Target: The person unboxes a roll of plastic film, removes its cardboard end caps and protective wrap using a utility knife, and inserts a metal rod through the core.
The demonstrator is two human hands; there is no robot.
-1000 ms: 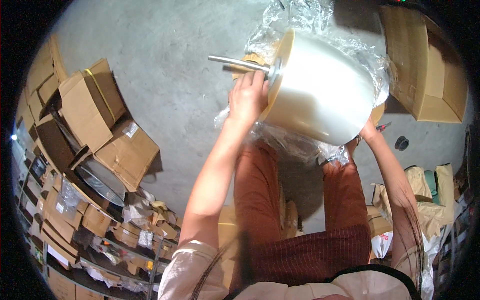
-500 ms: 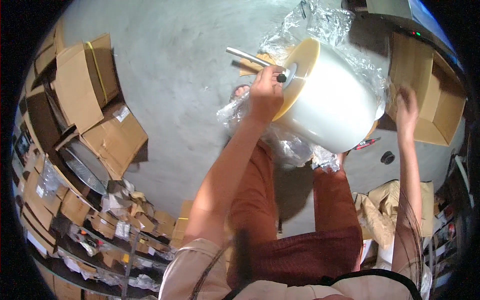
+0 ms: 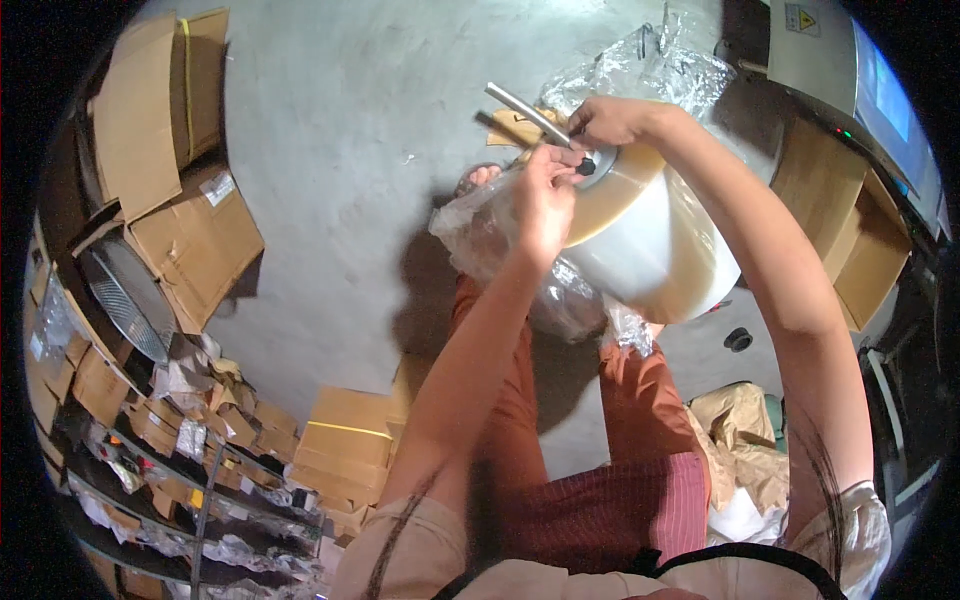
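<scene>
A large roll of clear film with a yellowish end face stands tilted between my legs. A silvery metal rod juts from its core toward the upper left, and a black knob sits at the core. My left hand is closed round the rod's base beside the knob. From the right, my right hand reaches over the roll, its bent fingers pinching at the rod just above the left fingers. The fingers partly hide the core. Crumpled clear plastic wrap surrounds the roll.
An open cardboard box stands at the right, below a machine with a lit screen. A black ring-shaped piece lies on the grey floor. Cardboard boxes and cluttered shelves line the left. Brown paper lies at lower right.
My right hand has come from beside the open box at the right, across the roll, to the rod. The left hand stays by the knob. The whole view has shifted slightly.
</scene>
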